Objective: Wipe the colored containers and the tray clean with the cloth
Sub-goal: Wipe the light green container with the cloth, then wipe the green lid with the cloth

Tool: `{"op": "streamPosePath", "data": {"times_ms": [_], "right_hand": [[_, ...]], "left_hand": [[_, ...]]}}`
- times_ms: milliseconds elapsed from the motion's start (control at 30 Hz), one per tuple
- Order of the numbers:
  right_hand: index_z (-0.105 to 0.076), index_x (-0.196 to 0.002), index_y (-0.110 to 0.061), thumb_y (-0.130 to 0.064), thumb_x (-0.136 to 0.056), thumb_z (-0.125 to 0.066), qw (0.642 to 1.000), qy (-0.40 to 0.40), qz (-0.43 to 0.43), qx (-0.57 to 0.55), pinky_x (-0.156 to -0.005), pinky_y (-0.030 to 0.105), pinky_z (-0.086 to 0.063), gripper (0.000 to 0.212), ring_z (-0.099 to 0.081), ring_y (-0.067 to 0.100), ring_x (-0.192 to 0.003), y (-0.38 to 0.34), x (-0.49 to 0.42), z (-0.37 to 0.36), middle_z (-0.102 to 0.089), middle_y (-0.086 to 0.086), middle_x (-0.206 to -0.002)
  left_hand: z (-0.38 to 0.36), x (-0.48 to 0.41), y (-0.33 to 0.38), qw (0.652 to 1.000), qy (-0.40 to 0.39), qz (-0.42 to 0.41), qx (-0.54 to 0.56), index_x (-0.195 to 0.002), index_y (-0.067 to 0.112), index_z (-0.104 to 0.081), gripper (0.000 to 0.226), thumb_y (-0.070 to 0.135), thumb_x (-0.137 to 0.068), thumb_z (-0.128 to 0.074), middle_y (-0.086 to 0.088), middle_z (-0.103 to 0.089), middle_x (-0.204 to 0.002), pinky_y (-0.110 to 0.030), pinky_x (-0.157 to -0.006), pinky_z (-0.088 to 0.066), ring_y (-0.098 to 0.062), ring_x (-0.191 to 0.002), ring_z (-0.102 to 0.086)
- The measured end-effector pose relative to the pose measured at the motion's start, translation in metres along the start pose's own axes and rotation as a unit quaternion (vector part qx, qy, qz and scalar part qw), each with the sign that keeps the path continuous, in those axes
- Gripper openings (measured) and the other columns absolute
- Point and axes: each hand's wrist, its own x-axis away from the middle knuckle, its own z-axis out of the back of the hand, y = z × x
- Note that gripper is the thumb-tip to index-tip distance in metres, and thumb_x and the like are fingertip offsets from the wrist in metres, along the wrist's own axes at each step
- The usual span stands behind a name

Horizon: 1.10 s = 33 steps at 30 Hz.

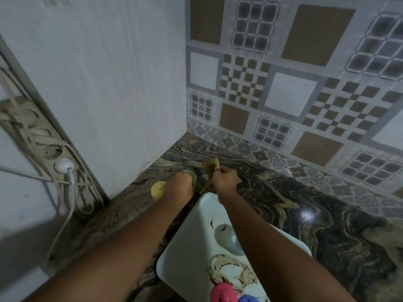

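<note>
A white tray (192, 236) with round cut-outs lies on the marbled counter below my arms. A pink container (222, 293) and a blue container (248, 298) sit at its near end. A yellow container (157, 190) stands on the counter left of the tray. My left hand (181, 186) curls round a pale green container (192, 174), mostly hidden behind the hand. My right hand (224, 179) pinches a tan cloth (210, 168) right next to the green container.
The dark marbled counter (305, 203) ends at a white side panel (109, 105) on the left and a patterned tiled wall (305, 83) at the back. A power strip (43, 140) with a white plug and cables hangs at far left.
</note>
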Motion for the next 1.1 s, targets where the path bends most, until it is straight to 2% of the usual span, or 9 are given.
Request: {"op": "streamPosePath", "data": {"times_ms": [100, 233, 367, 533, 667, 767, 900, 967, 1100], "right_hand": [[-0.068, -0.076, -0.016, -0.026, -0.104, -0.052, 1.0, -0.006, 0.009, -0.003, -0.069, 0.041, -0.055, 0.034, -0.061, 0.032, -0.066, 0.002, -0.005, -0.008, -0.061, 0.01, -0.065], [-0.073, -0.097, -0.007, -0.023, -0.106, -0.05, 1.0, -0.024, 0.002, -0.009, -0.06, 0.029, -0.041, 0.029, -0.055, 0.022, -0.063, 0.002, -0.005, -0.009, -0.063, 0.011, -0.076], [-0.075, -0.102, -0.008, -0.026, -0.105, -0.052, 0.999, -0.029, -0.021, -0.008, -0.07, 0.041, -0.055, 0.029, -0.066, 0.034, -0.077, 0.004, -0.003, -0.011, -0.067, 0.013, -0.079], [-0.072, -0.1, 0.002, -0.026, -0.106, -0.052, 0.999, -0.031, -0.02, -0.003, -0.066, 0.038, -0.049, 0.035, -0.06, 0.033, -0.071, 0.005, -0.002, -0.01, -0.064, 0.019, -0.076], [-0.072, -0.091, -0.006, -0.025, -0.106, -0.051, 0.999, -0.033, 0.011, -0.015, -0.074, 0.053, -0.059, 0.032, -0.066, 0.038, -0.077, -0.001, 0.002, 0.001, -0.069, 0.021, -0.081], [-0.076, -0.1, -0.005, -0.025, -0.105, -0.052, 0.998, -0.029, 0.044, -0.032, -0.065, 0.04, -0.057, 0.032, -0.066, 0.027, -0.071, -0.016, 0.014, 0.027, -0.07, 0.012, -0.078], [-0.073, -0.082, -0.017, -0.027, -0.104, -0.054, 0.993, -0.037, 0.065, -0.087, -0.075, 0.06, -0.061, 0.031, -0.071, 0.041, -0.086, -0.023, 0.049, 0.073, -0.072, 0.023, -0.088], [-0.069, -0.078, -0.015, -0.026, -0.105, -0.053, 0.992, -0.033, 0.066, -0.102, -0.071, 0.058, -0.059, 0.033, -0.069, 0.038, -0.079, -0.018, 0.071, 0.098, -0.069, 0.023, -0.082], [-0.072, -0.092, -0.016, -0.023, -0.106, -0.052, 0.984, -0.028, 0.069, -0.164, -0.069, 0.047, -0.064, 0.025, -0.074, 0.036, -0.08, -0.005, 0.119, 0.146, -0.073, 0.013, -0.081]], "left_hand": [[-0.009, -0.003, -0.002, 0.999, -0.04, 0.033, -0.011, -0.101, 0.007, -0.07, 0.019, 0.016, -0.095, -0.054, -0.011, -0.07, -0.102, -0.035, -0.07, -0.046, -0.031, -0.094, -0.067], [-0.015, -0.002, -0.003, 0.998, -0.039, 0.05, -0.013, -0.104, 0.009, -0.07, 0.018, 0.016, -0.093, -0.057, -0.01, -0.07, -0.105, -0.037, -0.077, -0.052, -0.03, -0.097, -0.067], [-0.015, -0.003, -0.003, 0.999, -0.027, 0.044, 0.009, -0.102, 0.009, -0.071, 0.018, 0.016, -0.091, -0.058, -0.01, -0.07, -0.1, -0.038, -0.076, -0.054, -0.03, -0.092, -0.067], [-0.011, -0.002, -0.007, 0.999, -0.014, 0.021, 0.025, -0.099, 0.009, -0.07, 0.018, 0.018, -0.086, -0.061, -0.01, -0.07, -0.093, -0.038, -0.069, -0.057, -0.03, -0.083, -0.067], [0.006, 0.008, -0.008, 0.999, 0.028, -0.005, 0.038, -0.099, 0.014, -0.072, 0.022, 0.028, -0.083, -0.064, -0.009, -0.07, -0.092, -0.036, -0.067, -0.054, -0.031, -0.086, -0.068], [0.037, 0.022, -0.004, 0.996, 0.053, -0.036, 0.063, -0.109, 0.017, -0.072, 0.03, 0.031, -0.085, -0.062, -0.009, -0.072, -0.097, -0.038, -0.073, -0.056, -0.031, -0.089, -0.068], [0.074, 0.051, 0.017, 0.983, 0.113, -0.081, 0.118, -0.125, 0.015, -0.067, 0.039, 0.031, -0.089, -0.067, -0.012, -0.071, -0.113, -0.037, -0.083, -0.055, -0.03, -0.098, -0.068], [0.083, 0.068, 0.032, 0.974, 0.125, -0.107, 0.158, -0.126, 0.014, -0.066, 0.039, 0.028, -0.089, -0.069, -0.011, -0.07, -0.118, -0.038, -0.088, -0.055, -0.027, -0.101, -0.068], [0.082, 0.1, 0.056, 0.957, 0.123, -0.147, 0.217, -0.123, 0.018, -0.068, 0.039, 0.032, -0.087, -0.07, -0.003, -0.072, -0.116, -0.037, -0.091, -0.056, -0.019, -0.102, -0.069]]}}
